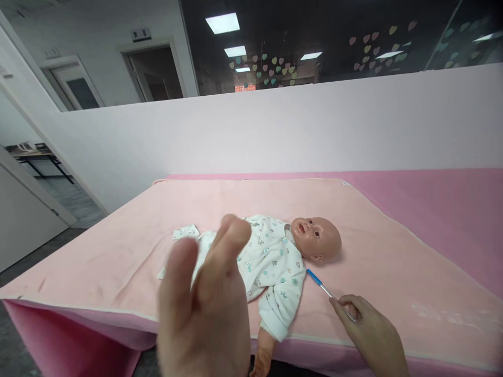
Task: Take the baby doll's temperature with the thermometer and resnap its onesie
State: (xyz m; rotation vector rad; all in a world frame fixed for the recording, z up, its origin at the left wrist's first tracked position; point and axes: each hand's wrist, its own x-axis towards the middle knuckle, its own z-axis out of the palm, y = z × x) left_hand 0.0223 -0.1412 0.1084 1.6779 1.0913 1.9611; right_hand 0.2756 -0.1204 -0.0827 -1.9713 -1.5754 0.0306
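Note:
A baby doll (pixel 271 256) lies on its back in a white patterned outfit, head to the right and mouth open. My right hand (pixel 369 327) pinches a thin, pen-like stick (pixel 324 289) with a blue end and a pale, shiny shaft. That blue end points at the doll's side, close under the sleeve (pixel 281 309). Large and blurred, my left hand (pixel 208 314) is raised near the camera, thumb and fingers apart, with nothing visible in it. It hides part of the doll's lower body. The doll's near arm (pixel 264 351) hangs over the front edge.
A peach blanket (pixel 129 230) covers the table, over a pink cloth (pixel 440 225) that drapes down in front. Behind stands a white half-wall (pixel 275 133) with dark glass above. At the left are a door (pixel 27 209) and a desk (pixel 39 157).

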